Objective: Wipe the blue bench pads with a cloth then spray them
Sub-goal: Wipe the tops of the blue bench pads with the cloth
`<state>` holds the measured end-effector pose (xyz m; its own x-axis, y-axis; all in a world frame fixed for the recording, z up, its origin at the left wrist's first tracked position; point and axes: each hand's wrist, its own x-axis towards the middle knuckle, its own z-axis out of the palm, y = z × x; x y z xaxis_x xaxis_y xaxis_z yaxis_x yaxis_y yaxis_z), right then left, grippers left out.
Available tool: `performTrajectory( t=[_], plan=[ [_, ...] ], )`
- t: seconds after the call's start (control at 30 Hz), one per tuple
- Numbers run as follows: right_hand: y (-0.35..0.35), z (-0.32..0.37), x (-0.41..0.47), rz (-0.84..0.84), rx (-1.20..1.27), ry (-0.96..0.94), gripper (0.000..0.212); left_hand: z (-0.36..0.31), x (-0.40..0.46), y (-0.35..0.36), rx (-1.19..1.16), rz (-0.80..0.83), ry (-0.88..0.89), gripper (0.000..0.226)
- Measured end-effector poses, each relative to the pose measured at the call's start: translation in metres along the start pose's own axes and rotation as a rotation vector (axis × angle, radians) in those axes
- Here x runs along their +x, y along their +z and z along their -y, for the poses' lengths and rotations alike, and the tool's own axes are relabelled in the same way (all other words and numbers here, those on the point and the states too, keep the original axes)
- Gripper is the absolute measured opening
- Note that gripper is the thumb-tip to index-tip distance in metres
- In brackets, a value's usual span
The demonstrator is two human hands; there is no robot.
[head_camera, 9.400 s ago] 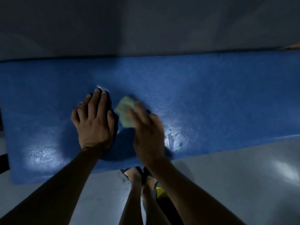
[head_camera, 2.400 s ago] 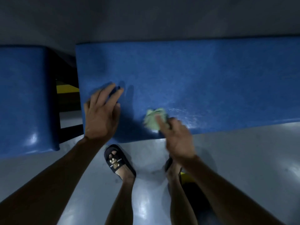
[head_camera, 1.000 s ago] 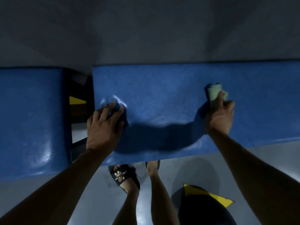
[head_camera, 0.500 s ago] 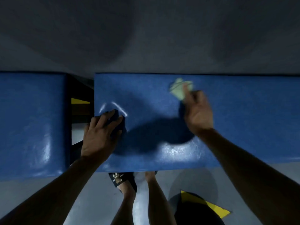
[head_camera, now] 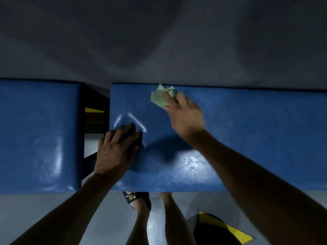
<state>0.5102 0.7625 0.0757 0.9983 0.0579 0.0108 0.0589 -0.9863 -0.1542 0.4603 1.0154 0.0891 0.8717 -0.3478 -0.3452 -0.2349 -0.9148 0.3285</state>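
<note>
Green cloth (head_camera: 161,98) gripped by right hand (head_camera: 185,117) fingers at pad (head_camera: 247,138) far edge; left hand (head_camera: 115,152) fingers spread flat, pressing pad.

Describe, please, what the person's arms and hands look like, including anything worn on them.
Both forearms are bare, with no sleeves in view. The left hand and the right hand wear no gloves, and no rings, watch or bracelet can be seen on either. The dim light hides finer detail. Lower down, the left foot wears a black sandal with a small gold emblem.

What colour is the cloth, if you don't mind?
Pale green cloth, clearest in the head view.
</note>
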Motion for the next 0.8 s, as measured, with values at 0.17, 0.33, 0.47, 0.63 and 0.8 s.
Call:
performTrajectory(
  t=[0.17, 0.33, 0.47, 0.63, 0.8],
  plan=[
    [-0.023, -0.151, -0.052, 0.088, 0.014, 0.515, 0.055, 0.001, 0.0, 0.0, -0.008, -0.024, 0.008, 0.049],
    [-0.023, -0.115, -0.04, 0.062, 0.104, 0.836, 0.049, 0.001, -0.002, 0.002, -0.027, -0.03, -0.009, 0.049],
    [-0.01, -0.002, -0.003, 0.182, 0.148, 0.57, 0.052, 0.0, -0.002, 0.001, -0.04, -0.01, -0.019, 0.049],
    [-0.017, 0.054, 0.021, 0.172, 0.12, 0.137, 0.042, -0.004, -0.004, -0.001, -0.052, -0.008, -0.048, 0.05],
    [-0.031, -0.034, -0.005, 0.176, 0.036, 0.238, 0.046, -0.006, -0.003, -0.006, -0.055, 0.029, -0.041, 0.055]
  ],
)
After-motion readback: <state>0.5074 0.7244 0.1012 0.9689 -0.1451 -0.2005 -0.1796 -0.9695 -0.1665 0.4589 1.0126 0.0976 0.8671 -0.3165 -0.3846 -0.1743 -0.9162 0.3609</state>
